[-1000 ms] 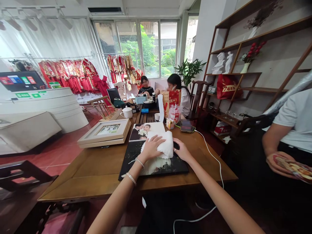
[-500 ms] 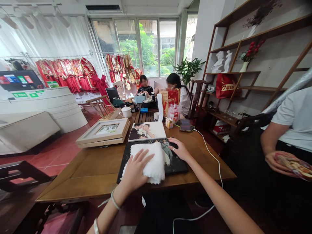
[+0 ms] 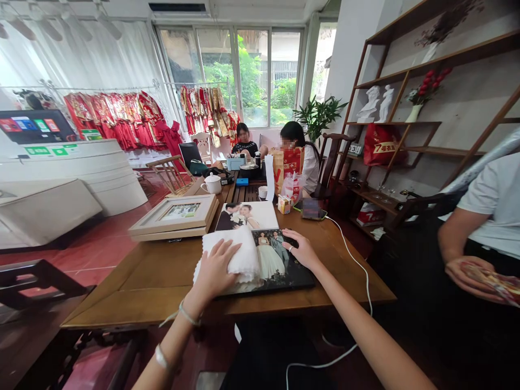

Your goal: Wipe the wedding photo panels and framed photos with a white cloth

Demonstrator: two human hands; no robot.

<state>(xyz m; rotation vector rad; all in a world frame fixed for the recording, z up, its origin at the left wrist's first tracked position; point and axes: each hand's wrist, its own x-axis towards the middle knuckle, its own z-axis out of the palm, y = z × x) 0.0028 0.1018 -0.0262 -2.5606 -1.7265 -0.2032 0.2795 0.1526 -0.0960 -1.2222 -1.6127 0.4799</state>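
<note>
A folded white cloth (image 3: 245,253) lies on the left part of a dark wedding photo panel (image 3: 271,262) at the table's front edge. My left hand (image 3: 217,268) presses on the cloth from above, fingers stretched out and slightly spread. At the panel's right side rests my right hand (image 3: 301,249), open, its fingertips touching the surface near the upper right corner. A couple, one in a white gown, shows on the uncovered part of the print. Just behind, a lighter photo panel (image 3: 264,214) lies flat. The panel's left end is hidden under the cloth and hand.
Stacked pale picture frames (image 3: 140,221) lie left on the wooden table (image 3: 134,281). A lidded white cup (image 3: 212,184), small box (image 3: 284,204) and phone (image 3: 312,209) with a white cable (image 3: 357,254) stand beyond. Two people sit behind; another person's hand (image 3: 471,276) holds wrapped food at right.
My left hand and the cloth have moved left across the panel, uncovering more of the pictured couple. My right hand stays at the right side. The view has shifted slightly.
</note>
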